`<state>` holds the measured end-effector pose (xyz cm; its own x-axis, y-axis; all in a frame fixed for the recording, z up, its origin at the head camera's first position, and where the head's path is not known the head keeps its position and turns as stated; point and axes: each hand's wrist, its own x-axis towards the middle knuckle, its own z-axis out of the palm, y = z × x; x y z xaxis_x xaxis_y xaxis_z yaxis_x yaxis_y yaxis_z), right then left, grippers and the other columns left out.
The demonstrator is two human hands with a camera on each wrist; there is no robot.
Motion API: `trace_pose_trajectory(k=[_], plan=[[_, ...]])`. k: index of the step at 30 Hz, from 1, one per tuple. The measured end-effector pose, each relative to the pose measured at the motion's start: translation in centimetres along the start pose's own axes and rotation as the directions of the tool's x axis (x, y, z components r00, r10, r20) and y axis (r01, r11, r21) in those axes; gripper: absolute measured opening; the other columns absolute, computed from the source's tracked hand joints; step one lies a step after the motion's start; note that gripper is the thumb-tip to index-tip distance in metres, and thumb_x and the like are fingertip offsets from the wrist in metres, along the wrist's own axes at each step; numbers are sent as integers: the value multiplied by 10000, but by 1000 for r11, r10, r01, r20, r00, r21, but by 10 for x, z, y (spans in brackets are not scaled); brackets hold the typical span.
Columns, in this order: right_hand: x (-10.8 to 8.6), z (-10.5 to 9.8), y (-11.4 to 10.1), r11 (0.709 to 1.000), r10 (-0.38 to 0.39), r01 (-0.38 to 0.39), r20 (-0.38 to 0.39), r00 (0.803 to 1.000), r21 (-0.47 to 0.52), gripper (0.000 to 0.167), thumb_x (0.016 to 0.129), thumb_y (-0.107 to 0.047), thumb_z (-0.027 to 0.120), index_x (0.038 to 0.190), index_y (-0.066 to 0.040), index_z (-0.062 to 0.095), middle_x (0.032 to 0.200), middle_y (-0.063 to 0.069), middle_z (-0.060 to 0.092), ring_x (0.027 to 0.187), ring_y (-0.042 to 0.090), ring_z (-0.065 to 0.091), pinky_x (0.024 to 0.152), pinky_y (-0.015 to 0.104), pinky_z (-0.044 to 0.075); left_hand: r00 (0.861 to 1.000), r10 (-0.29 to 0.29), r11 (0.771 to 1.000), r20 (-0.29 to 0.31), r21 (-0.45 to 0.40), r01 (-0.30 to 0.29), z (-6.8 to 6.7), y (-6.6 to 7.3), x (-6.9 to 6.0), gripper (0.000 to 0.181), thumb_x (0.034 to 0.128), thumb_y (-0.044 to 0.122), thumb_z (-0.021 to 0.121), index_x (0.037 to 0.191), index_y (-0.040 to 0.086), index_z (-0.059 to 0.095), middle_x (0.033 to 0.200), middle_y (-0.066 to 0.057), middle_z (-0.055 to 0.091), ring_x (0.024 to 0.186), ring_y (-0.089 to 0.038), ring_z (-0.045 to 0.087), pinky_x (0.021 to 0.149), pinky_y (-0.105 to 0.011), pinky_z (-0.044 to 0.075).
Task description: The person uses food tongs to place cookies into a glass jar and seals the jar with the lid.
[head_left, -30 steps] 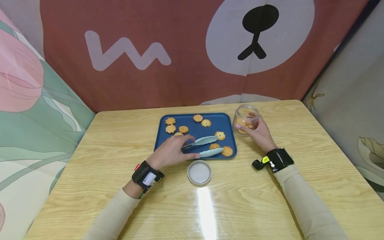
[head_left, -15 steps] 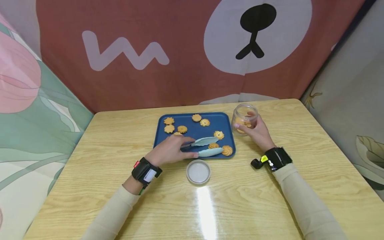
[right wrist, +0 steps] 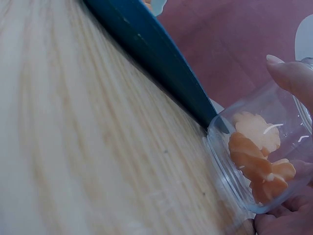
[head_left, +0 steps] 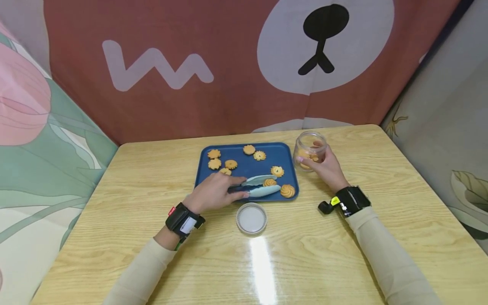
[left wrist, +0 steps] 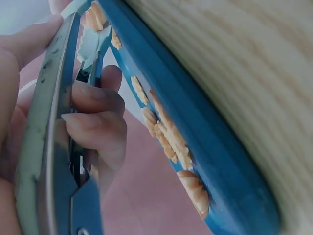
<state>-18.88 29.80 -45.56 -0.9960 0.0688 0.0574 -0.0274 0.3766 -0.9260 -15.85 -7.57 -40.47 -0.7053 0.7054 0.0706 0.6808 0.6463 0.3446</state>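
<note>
My left hand [head_left: 214,191] holds metal tongs [left wrist: 41,122] with pale blue tips [head_left: 264,191] over the front of a blue tray [head_left: 244,148]. Between the two tips lies a swirled cookie [head_left: 270,182]; whether they touch it on both sides I cannot tell. Another round cookie [head_left: 287,191] lies just right of the tips, and a flower-shaped one [head_left: 277,171] behind them. At the tray's right edge, my right hand [head_left: 331,171] grips an open clear jar [head_left: 310,140], thumb on its near side. Several cookies [right wrist: 257,166] are inside the jar, low down.
Near the tray's front edge a round lid [head_left: 251,219] lies on the wooden table [head_left: 160,169]. More cookies are on the tray's left part, such as one at the back left [head_left: 214,154], and two at the back middle. A printed cloth [head_left: 228,101] hangs behind the table.
The tong tips have shifted slightly left and closed in around the swirled cookie, the gap between them now narrower. My right hand keeps its grip on the jar in about the same place.
</note>
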Motion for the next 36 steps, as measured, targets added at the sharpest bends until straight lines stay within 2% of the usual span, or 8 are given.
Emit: trace_pose_trajectory(k=[5,8,13,21,31,36], plan=[[0,0,1,1000,-7,7,2,1000,5,937,931,-413,801,1631,-86,271,1634,141,402,1466,322,454,1187,521,362,1000,-19,1000,-9,8,19,-2,-1,-2,530,1022,508,652,1412,151,683,514,95,419,468,-28,370,525,-221,281],[1,0,1,1000,-12,12,2,1000,7,935,933,-405,801,1629,-78,270,1637,148,397,1473,326,449,1198,528,357,1000,-17,1000,-13,12,17,-2,-1,-3,529,1022,505,653,1413,150,682,515,92,406,465,-33,364,526,-221,276],[1,0,2,1000,-16,16,5,1000,-1,951,929,-407,805,1630,-65,262,1641,170,387,1507,337,418,1235,551,327,999,12,1000,-34,25,-11,-2,0,-3,507,1037,486,637,1400,136,691,518,110,384,457,-20,346,523,-208,281],[2,-1,2,1000,-19,19,7,1000,-6,955,925,-407,809,1627,-57,263,1645,182,378,1519,345,401,1251,556,312,993,47,998,-108,44,-43,-6,5,0,441,1069,417,608,1392,129,696,581,107,447,464,-13,361,500,-189,280],[2,-1,1,1000,-14,14,7,1000,-16,961,926,-423,805,1632,-68,257,1633,179,392,1514,345,406,1250,563,311,984,92,994,-154,66,-83,-23,18,25,421,1058,384,639,1381,121,701,613,71,412,488,-46,373,498,-191,253],[2,-1,1,1000,-12,12,11,1000,-9,975,919,-421,814,1639,-80,253,1643,170,383,1527,347,393,1257,568,304,979,114,991,-168,84,-101,-33,25,40,428,1066,383,622,1396,119,690,643,51,485,506,-72,390,514,-209,244]])
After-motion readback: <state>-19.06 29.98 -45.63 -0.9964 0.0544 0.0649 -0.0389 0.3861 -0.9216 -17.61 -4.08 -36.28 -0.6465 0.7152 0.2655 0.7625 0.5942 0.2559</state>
